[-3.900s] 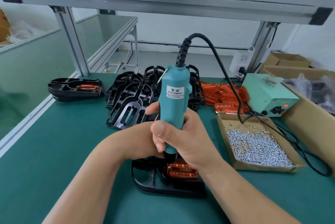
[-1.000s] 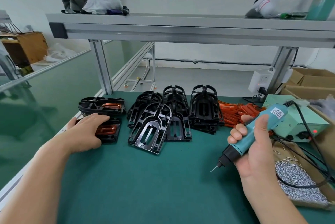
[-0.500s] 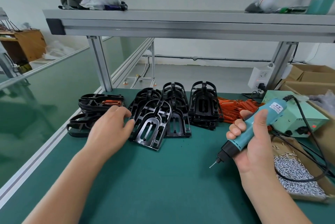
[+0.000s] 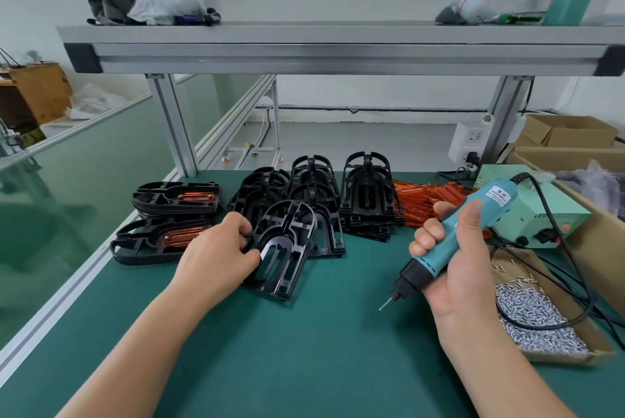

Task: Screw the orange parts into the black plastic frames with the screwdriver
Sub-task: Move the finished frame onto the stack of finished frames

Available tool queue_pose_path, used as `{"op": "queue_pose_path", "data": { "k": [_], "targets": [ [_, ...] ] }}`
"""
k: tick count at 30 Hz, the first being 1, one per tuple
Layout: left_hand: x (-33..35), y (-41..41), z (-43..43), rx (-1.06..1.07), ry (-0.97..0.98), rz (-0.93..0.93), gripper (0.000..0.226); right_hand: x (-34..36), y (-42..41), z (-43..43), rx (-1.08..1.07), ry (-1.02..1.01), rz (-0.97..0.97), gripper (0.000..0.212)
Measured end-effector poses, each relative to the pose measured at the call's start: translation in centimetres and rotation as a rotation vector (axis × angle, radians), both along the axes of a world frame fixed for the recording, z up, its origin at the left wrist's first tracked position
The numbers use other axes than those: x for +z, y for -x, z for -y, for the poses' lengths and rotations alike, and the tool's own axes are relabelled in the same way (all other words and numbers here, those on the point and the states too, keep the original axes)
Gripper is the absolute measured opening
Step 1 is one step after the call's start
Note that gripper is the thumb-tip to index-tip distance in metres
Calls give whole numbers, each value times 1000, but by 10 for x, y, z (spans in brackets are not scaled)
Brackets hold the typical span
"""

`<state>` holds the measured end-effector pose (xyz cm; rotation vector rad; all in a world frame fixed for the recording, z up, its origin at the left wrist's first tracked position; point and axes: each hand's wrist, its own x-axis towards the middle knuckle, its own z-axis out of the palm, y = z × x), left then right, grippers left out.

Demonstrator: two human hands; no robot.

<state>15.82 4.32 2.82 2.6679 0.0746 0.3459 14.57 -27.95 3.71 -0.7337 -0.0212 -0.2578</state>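
The left hand (image 4: pixel 216 252) has slid right off the finished pieces and now curls its fingers round the nearest black frame (image 4: pixel 292 230) on the green bench (image 4: pixel 304 350); the right hand (image 4: pixel 453 258) grips the screwdriver (image 4: pixel 499 196), bit angled down. Farther back, two fitted frames (image 4: pixel 148 245) lie left; stacked frames (image 4: pixel 367 194) stand centre; loose orange parts (image 4: pixel 422 208) are heaped right.

the letters "led" stand on the front of the pale green power box (image 4: pixel 531 226), just behind the screwdriver (image 4: pixel 424 265); the screwdriver's white label (image 4: pixel 500 197) is too blurred to read.
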Motion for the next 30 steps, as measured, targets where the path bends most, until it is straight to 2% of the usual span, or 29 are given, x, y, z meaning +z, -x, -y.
{"op": "queue_pose_path", "data": {
  "k": [5,7,11,16,20,23,24,26,28,30],
  "targets": [
    [7,13,0,-228,128,-113,41,2,-2,1,-11,-11,5,43],
    [12,20,4,-332,77,-161,44,2,-3,3,-17,-17,6,44],
    [18,32,19,-463,-67,-258,66,1,-4,5,-27,-20,6,45],
    [32,50,34,-571,-105,-454,93,2,-4,5,-46,-26,-6,44],
    [37,61,41,-588,-48,-581,91,3,-4,7,-66,-41,-11,43],
    [38,63,41,-567,-19,-663,79,3,-5,8,-73,-48,-13,42],
    [37,62,39,-546,-37,-648,74,3,-5,8,-76,-51,-15,42],
    [33,57,36,-507,-168,-477,68,2,-6,8,-82,-55,-19,42],
    [31,54,36,-520,-265,-282,82,2,-6,8,-85,-57,-22,42],
    [27,50,38,-638,-222,-261,104,2,-6,8,-83,-61,-23,42]
  ]
}}
